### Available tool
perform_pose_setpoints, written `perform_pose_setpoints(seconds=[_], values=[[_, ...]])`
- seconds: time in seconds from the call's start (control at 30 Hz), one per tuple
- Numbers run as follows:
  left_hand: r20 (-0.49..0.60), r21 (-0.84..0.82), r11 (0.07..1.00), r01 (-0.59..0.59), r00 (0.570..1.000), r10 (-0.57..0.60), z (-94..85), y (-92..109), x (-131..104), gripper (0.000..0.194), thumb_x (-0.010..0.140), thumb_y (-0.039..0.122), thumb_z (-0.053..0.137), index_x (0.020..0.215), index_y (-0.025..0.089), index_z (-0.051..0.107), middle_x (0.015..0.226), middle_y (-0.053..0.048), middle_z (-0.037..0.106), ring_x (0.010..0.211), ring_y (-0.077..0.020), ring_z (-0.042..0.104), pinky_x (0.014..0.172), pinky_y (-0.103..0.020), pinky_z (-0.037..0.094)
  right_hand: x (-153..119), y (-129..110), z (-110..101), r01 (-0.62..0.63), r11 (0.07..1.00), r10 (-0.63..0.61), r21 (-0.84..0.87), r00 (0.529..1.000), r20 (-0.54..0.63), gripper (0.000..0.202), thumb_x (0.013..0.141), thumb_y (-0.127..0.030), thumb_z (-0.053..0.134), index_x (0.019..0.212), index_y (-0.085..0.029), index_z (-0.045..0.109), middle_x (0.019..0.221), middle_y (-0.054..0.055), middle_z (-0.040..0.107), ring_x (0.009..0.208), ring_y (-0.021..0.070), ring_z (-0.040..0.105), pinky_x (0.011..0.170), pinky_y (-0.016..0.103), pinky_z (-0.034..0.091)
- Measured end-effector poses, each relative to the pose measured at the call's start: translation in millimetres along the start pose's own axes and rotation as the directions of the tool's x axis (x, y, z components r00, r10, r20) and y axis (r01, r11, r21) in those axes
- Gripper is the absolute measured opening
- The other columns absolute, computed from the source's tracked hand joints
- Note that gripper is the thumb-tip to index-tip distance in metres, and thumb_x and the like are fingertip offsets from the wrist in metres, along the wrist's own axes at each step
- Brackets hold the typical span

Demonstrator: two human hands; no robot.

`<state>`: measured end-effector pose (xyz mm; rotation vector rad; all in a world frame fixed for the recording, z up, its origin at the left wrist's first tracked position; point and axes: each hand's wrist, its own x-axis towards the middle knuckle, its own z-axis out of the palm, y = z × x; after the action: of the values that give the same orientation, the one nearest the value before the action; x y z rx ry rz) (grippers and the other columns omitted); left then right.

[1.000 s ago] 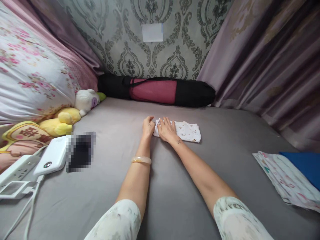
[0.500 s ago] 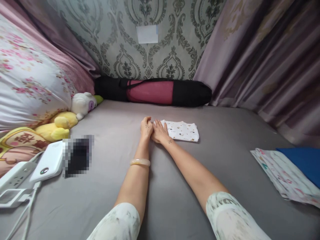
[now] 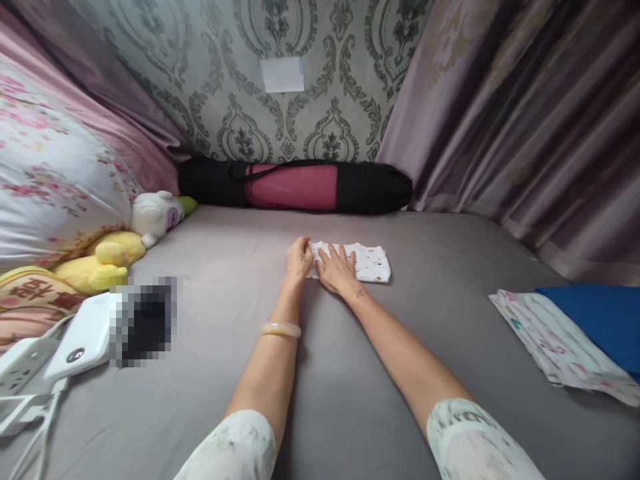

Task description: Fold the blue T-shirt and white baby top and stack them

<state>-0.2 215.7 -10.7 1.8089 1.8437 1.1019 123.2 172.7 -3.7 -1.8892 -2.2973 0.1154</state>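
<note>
A small white cloth with tiny coloured dots [image 3: 370,262] lies folded flat on the grey bed sheet [image 3: 350,373] ahead of me. My right hand [image 3: 337,269] rests palm down on the cloth's left part, fingers spread. My left hand [image 3: 299,259] sits beside it at the cloth's left edge, fingers curled against the fabric; whether it pinches the edge I cannot tell. A pale bangle [image 3: 281,329] circles my left wrist.
A black and pink rolled mat bag [image 3: 295,187] lies along the patterned wall. Plush toys [image 3: 125,243] and a floral pillow [image 3: 55,180] are at left, with a white power bank [image 3: 83,333] and power strip [image 3: 20,373]. Folded printed fabric [image 3: 555,343] and a blue cloth [image 3: 595,320] lie at right. Curtains hang at right.
My right hand slid off the cloth's left edge half a second ago and has returned onto the cloth, fingers spread. The folded cloth looks slightly narrower. The view shifted a little rightward.
</note>
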Motion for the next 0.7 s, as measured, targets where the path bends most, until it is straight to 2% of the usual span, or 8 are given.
perform_pose_setpoints(seconds=[0.2, 0.33, 0.4, 0.5, 0.6, 0.7], values=[[0.034, 0.087, 0.979, -0.182, 0.983, 0.180, 6.9, 6.1, -2.9, 0.035, 0.090, 0.010, 0.039, 0.115, 0.014, 0.063, 0.116, -0.012, 0.069, 0.110, -0.0206, 0.062, 0.099, -0.033, 0.044, 0.8, 9.9, -8.3, 0.038, 0.996, -0.042, 0.078, 0.998, 0.046, 0.055, 0.100, -0.043, 0.018, 0.150, -0.026, 0.032, 0.158, 0.010, 0.025, 0.144, 0.0348, 0.018, 0.111, 0.062, 0.012], [0.086, 0.171, 0.935, -0.310, 0.950, 0.299, 13.0, 10.9, -6.2, 0.035, 0.089, 0.008, 0.038, 0.115, 0.016, 0.061, 0.115, -0.011, 0.069, 0.108, -0.0205, 0.062, 0.104, -0.038, 0.039, -6.0, 30.3, -13.9, 0.008, 0.999, -0.006, 0.048, 0.999, -0.039, 0.054, 0.101, -0.041, 0.019, 0.150, -0.023, 0.032, 0.159, 0.011, 0.022, 0.146, 0.0328, 0.015, 0.113, 0.061, 0.009], [0.129, 0.214, 0.907, -0.364, 0.930, 0.343, 14.7, 14.0, -9.3, 0.035, 0.090, 0.008, 0.037, 0.115, 0.016, 0.059, 0.114, -0.011, 0.069, 0.107, -0.0202, 0.062, 0.106, -0.039, 0.036, -10.2, 38.4, -12.7, -0.008, 1.000, 0.010, 0.028, 0.999, -0.044, 0.054, 0.101, -0.042, 0.021, 0.149, -0.023, 0.035, 0.158, 0.012, 0.024, 0.145, 0.0334, 0.016, 0.113, 0.060, 0.009], [0.220, 0.280, 0.863, -0.421, 0.903, 0.370, 15.5, 19.0, -15.2, 0.030, 0.091, 0.011, 0.037, 0.113, 0.016, 0.058, 0.109, -0.011, 0.069, 0.105, -0.0208, 0.062, 0.107, -0.040, 0.034, -14.5, 43.7, -7.8, -0.017, 1.000, 0.018, 0.023, 0.999, -0.040, 0.053, 0.101, -0.042, 0.021, 0.148, -0.024, 0.038, 0.157, 0.010, 0.029, 0.145, 0.0325, 0.019, 0.113, 0.059, 0.013], [0.297, 0.325, 0.836, -0.441, 0.887, 0.352, 15.5, 22.7, -19.8, 0.026, 0.093, 0.015, 0.039, 0.111, 0.016, 0.057, 0.110, -0.012, 0.068, 0.105, -0.0219, 0.061, 0.100, -0.038, 0.038, -15.0, 43.5, -4.4, -0.019, 1.000, 0.020, 0.019, 0.998, -0.059, 0.052, 0.101, -0.042, 0.021, 0.147, -0.024, 0.039, 0.156, 0.010, 0.031, 0.145, 0.0321, 0.019, 0.112, 0.058, 0.014], [0.320, 0.344, 0.830, -0.438, 0.886, 0.335, 15.1, 24.7, -21.7, 0.026, 0.095, 0.018, 0.036, 0.111, 0.017, 0.057, 0.111, -0.012, 0.067, 0.106, -0.0218, 0.061, 0.098, -0.037, 0.040, -13.3, 44.2, -5.7, -0.017, 0.999, 0.018, 0.030, 0.999, -0.037, 0.053, 0.101, -0.043, 0.021, 0.148, -0.025, 0.038, 0.157, 0.009, 0.030, 0.145, 0.0318, 0.018, 0.113, 0.058, 0.014]])
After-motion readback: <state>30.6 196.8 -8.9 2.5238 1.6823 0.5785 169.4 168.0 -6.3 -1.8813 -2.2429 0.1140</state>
